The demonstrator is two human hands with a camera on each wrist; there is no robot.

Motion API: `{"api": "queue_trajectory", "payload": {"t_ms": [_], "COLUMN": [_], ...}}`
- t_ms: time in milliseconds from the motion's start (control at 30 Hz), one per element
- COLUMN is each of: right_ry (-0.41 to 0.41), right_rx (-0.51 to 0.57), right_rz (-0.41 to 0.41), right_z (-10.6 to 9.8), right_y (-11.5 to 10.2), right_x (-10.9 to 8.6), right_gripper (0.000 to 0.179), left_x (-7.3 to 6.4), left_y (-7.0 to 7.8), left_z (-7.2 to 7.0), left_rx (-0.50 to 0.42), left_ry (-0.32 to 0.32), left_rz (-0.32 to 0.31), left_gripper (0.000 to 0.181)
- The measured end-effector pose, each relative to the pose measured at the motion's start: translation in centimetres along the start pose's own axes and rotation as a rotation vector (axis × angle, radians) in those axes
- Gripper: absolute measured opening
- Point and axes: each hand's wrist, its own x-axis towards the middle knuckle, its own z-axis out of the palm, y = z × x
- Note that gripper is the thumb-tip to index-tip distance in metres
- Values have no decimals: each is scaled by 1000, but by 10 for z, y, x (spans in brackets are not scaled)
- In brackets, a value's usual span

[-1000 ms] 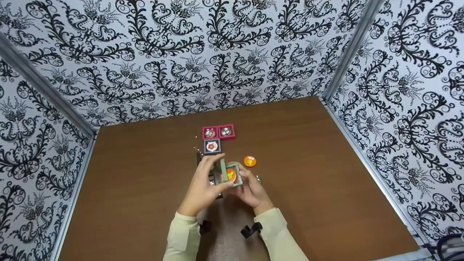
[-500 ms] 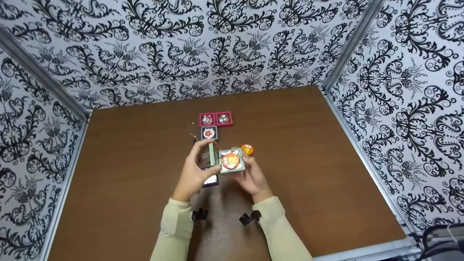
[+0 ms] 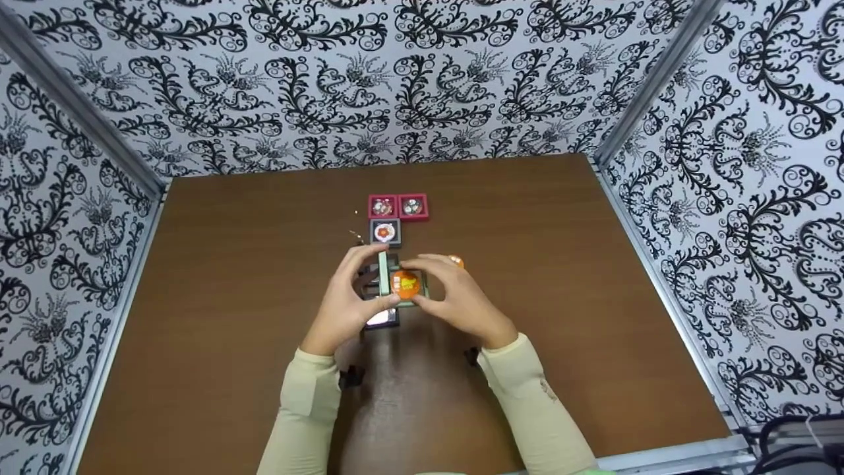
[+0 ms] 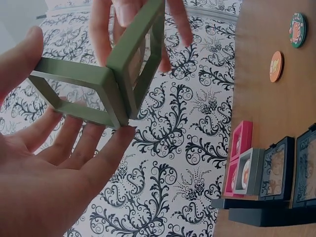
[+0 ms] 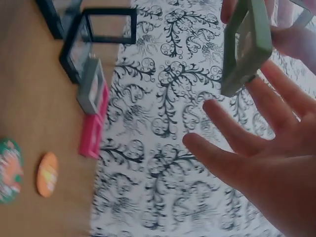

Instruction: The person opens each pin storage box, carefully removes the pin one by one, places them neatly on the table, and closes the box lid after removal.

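- Gripping the left panel of one opened, square, sage-green hinged frame (image 3: 384, 274) above the brown worktop (image 3: 231, 297): the left hand (image 3: 339, 300), fingers spread wide.
- One square grey case (image 3: 386, 232).
- Two square pinkish-red cases (image 3: 398, 206).
- Two round orange discs (image 3: 405, 285), one at the frame's right panel.
- The right hand (image 3: 465, 300), fingers wide, holding that panel.

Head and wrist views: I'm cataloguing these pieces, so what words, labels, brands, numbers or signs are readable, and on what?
None readable.
Orange round disc at the green hinged square frame: marks too small.
Loose orange round disc on the brown table: marks too small.
Green-edged round disc: marks too small, blurred.
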Motion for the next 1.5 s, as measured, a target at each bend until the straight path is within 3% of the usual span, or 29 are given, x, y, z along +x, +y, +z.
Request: {"api": "queue_trajectory", "payload": {"t_ms": [133,200,300,400,500,633,700,833,967,1133,1367,1500], "right_ry": [-36,-25,55,171,257,289,257,116,-21,-125,-167,-169], "right_rx": [-142,-157,-110,-23,3,-40,-69,-153,-231,-284,-335,-354], "right_rz": [-84,-144,-218,-232,-183,-61,10,163,272,331,338,332], "right_z": [3,4,-2,-19,-39,-58,-62,-63,-60,-53,-49,-48], "right_y": [-2,-2,-2,2,18,61,87,130,154,165,169,171], "right_x": [9,13,21,27,28,21,14,0,-9,-10,-12,-14], "right_gripper": [49,49,50,52,51,47,46,46,46,45,42,41], "left_x": [-1,0,3,10,13,16,15,8,2,-2,2,6], "left_y": [-1,-1,2,8,8,-7,-22,-60,-92,-115,-125,-126], "left_z": [0,0,-5,-21,-49,-90,-106,-124,-124,-116,-105,-101], "left_rx": [36,27,-7,4,12,-73,-118,-51,15,17,0,5], "left_ry": [-3,-1,11,42,93,149,173,186,134,97,67,47], "left_rz": [-25,-34,-14,42,58,-8,-59,-182,-274,-318,-376,-376], "left_gripper": [79,80,83,86,86,82,81,77,74,76,79,78]}}
